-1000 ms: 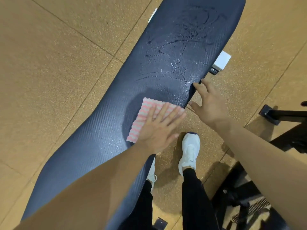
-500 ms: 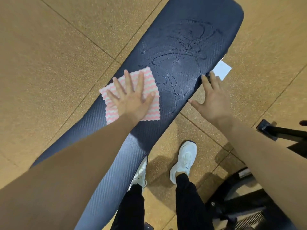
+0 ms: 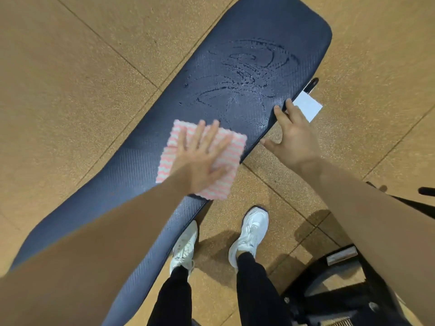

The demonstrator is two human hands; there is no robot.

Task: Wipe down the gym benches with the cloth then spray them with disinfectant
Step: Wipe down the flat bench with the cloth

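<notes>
A long dark blue gym bench pad runs diagonally from lower left to upper right. Wet streaks cover its far half. A pink and white striped cloth lies flat on the pad near its right edge. My left hand presses on the cloth with straight, spread fingers. My right hand rests on the pad's right edge with its fingers straight, holding nothing. No spray bottle is in view.
The floor is tan speckled tile. My two white shoes stand right of the bench. A white bench foot cap sticks out under the pad. Black gym equipment fills the lower right corner.
My left hand slid the cloth across the pad to its left side, then back toward the right edge. My right hand stayed on the pad's edge.
</notes>
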